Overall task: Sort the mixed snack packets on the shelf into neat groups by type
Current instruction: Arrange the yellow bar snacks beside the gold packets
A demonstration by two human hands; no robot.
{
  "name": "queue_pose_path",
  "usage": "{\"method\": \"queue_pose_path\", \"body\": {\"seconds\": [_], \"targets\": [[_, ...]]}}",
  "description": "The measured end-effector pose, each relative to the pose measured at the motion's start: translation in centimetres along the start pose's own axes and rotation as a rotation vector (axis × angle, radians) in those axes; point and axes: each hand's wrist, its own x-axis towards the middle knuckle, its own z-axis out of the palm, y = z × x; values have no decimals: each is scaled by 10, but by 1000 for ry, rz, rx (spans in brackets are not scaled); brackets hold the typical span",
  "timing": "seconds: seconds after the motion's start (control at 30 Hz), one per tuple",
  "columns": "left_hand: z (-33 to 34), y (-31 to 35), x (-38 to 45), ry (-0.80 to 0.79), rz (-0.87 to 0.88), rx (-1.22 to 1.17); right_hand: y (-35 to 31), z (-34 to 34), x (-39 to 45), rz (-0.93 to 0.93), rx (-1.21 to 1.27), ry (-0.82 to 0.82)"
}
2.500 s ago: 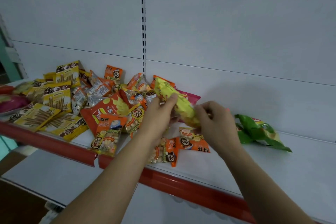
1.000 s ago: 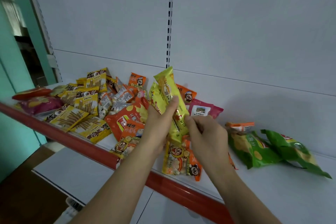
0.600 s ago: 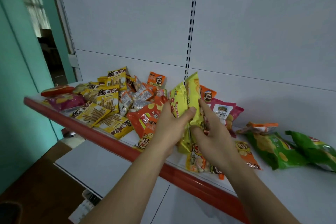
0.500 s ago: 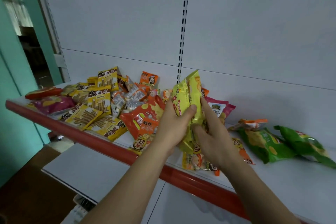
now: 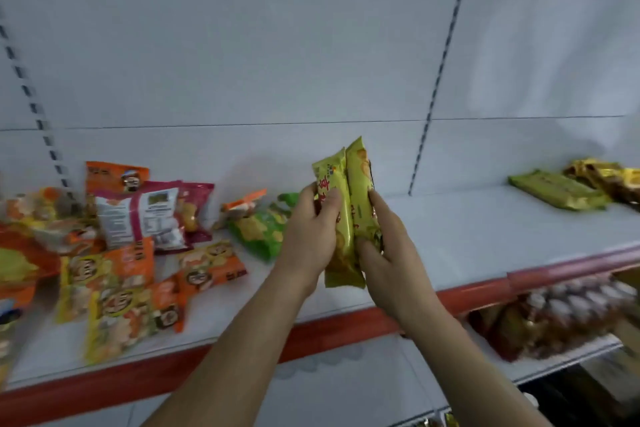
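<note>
Two long yellow snack packets [image 5: 341,191] stand upright side by side between my hands, above the white shelf [image 5: 467,232]. My left hand [image 5: 311,236] grips the left packet with the thumb across its front. My right hand [image 5: 388,246] grips the right packet from the other side. To the left lies the mixed pile: orange packets [image 5: 117,274], a pink-and-white bag [image 5: 145,215] and a green chip bag [image 5: 259,229]. At the far right rest a flat yellow-green packet [image 5: 557,189] and golden packets [image 5: 609,173].
A red rail [image 5: 346,326] runs along the shelf's front edge. White back panels with slotted uprights [image 5: 440,73] rise behind. A lower shelf at the right holds bagged goods [image 5: 554,319]. Bare shelf surface lies between the green bag and the far-right packets.
The view has swung right along the shelf. Both hands carried the two yellow packets rightward, away from the mixed pile, still gripping them upright. The far-right packets have come into sight.
</note>
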Motion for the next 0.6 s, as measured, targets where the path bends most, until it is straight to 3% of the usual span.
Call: {"method": "queue_pose_path", "body": {"seconds": [0.37,0.6], "targets": [[318,17,-21,-134,-33,-43,148,-263,9,39,-243,232],[445,10,5,-362,-62,95,224,-362,48,111,-282,294]]}}
